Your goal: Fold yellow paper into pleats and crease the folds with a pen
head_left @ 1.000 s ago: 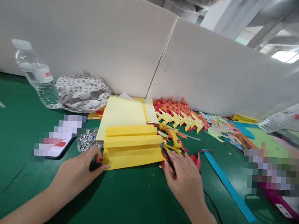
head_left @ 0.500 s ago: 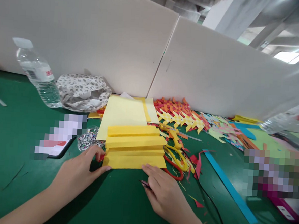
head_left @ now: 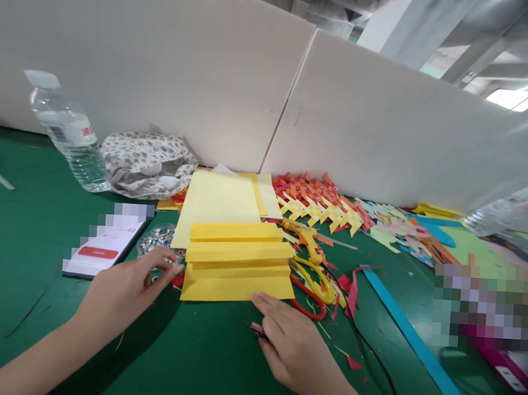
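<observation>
A yellow paper sheet (head_left: 236, 285) with crosswise pleats lies in front of me, its far folds standing slightly raised. My left hand (head_left: 129, 281) is at its left edge, thumb and index fingertips drawn together in a pinch; whether anything is between them I cannot make out. Fingertips of my right hand (head_left: 289, 336) rest on the near edge of the sheet, towards its right corner. That same hand grips a slim dark pen (head_left: 256, 329), its tip pointing left. Under the pleats' far side lies a pale yellow sheet (head_left: 221, 198).
Right of the sheet lie scissors (head_left: 315, 278), a yellow glue gun (head_left: 306, 239) with its cord, and a blue strip (head_left: 410, 331). Woven paper fish (head_left: 312, 203) line the partition. A phone (head_left: 104, 244), googly eyes (head_left: 156, 238) and a water bottle (head_left: 71, 135) are leftward.
My left thumb has come off the sheet's near left corner, and the hand has moved slightly up and left, fingertips closing together. My right hand has stayed at the near edge.
</observation>
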`<state>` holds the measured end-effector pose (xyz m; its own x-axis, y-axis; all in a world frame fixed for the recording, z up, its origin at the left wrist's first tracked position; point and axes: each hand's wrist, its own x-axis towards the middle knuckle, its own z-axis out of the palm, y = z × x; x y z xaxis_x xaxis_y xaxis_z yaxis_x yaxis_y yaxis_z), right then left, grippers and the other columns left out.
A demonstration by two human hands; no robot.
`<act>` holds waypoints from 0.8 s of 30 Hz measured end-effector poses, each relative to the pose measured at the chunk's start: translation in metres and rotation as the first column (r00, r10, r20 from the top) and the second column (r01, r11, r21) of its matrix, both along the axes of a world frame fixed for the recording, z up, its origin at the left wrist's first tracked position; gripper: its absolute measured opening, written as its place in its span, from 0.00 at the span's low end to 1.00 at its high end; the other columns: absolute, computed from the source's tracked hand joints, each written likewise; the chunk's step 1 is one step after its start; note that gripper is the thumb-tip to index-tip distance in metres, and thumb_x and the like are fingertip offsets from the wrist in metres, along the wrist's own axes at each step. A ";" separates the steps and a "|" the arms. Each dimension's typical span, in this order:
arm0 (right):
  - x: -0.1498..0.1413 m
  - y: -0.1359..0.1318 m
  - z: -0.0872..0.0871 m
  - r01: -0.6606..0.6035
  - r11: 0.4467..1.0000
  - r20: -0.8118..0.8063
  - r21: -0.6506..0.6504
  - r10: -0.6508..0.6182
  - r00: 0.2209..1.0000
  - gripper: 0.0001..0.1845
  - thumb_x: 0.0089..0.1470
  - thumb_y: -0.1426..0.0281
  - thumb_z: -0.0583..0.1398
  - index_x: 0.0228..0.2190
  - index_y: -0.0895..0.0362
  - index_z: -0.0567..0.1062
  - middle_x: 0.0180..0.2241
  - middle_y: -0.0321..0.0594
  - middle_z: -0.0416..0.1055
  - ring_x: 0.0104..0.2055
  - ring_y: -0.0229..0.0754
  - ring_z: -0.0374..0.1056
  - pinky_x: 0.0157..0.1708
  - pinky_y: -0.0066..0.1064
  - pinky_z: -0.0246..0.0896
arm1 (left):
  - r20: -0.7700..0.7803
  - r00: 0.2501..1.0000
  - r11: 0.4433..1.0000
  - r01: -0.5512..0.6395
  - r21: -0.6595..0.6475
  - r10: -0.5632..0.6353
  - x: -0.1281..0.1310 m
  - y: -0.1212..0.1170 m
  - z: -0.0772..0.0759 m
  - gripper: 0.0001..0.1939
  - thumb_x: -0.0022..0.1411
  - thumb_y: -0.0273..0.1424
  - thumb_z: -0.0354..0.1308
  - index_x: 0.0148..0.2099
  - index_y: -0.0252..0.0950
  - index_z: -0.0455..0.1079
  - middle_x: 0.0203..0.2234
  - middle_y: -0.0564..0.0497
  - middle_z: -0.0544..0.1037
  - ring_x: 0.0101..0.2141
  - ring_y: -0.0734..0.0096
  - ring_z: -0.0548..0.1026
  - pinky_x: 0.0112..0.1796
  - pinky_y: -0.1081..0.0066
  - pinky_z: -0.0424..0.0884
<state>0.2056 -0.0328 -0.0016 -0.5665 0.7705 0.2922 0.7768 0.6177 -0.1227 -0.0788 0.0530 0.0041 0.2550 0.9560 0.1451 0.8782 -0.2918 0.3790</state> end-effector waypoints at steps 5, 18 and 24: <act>-0.001 -0.002 0.000 -0.010 1.000 0.005 -0.002 0.010 1.000 0.10 0.54 0.76 0.52 0.33 0.62 0.74 0.50 0.51 0.71 0.55 0.49 0.65 0.54 0.38 0.64 | 0.001 0.999 0.994 0.044 -0.103 -0.044 0.017 -0.009 -0.005 0.17 0.57 0.48 0.52 0.42 0.41 0.61 0.15 0.60 0.67 0.16 0.69 0.69 0.18 0.75 0.53; 0.000 -0.004 -0.001 -0.002 1.000 0.009 0.013 0.001 1.000 0.10 0.55 0.75 0.53 0.35 0.62 0.74 0.51 0.51 0.71 0.54 0.50 0.65 0.53 0.40 0.64 | 0.697 0.710 0.947 0.143 -0.286 0.103 0.016 0.000 -0.012 0.15 0.55 0.39 0.59 0.36 0.41 0.55 0.31 0.55 0.71 0.34 0.68 0.75 0.31 0.70 0.73; 0.002 -0.001 0.002 -0.018 1.000 0.007 0.023 0.017 1.000 0.10 0.55 0.74 0.53 0.34 0.61 0.74 0.51 0.49 0.71 0.53 0.49 0.67 0.52 0.40 0.65 | 0.730 0.684 0.919 0.287 -0.272 0.002 0.012 0.001 -0.022 0.19 0.55 0.33 0.58 0.46 0.43 0.54 0.35 0.53 0.70 0.35 0.69 0.75 0.37 0.67 0.73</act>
<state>0.2078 -0.0334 0.0003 -0.5818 0.7535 0.3063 0.7666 0.6338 -0.1031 -0.0665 0.0538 -0.0177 0.3509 0.9362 0.0176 0.2624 -0.1163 0.9579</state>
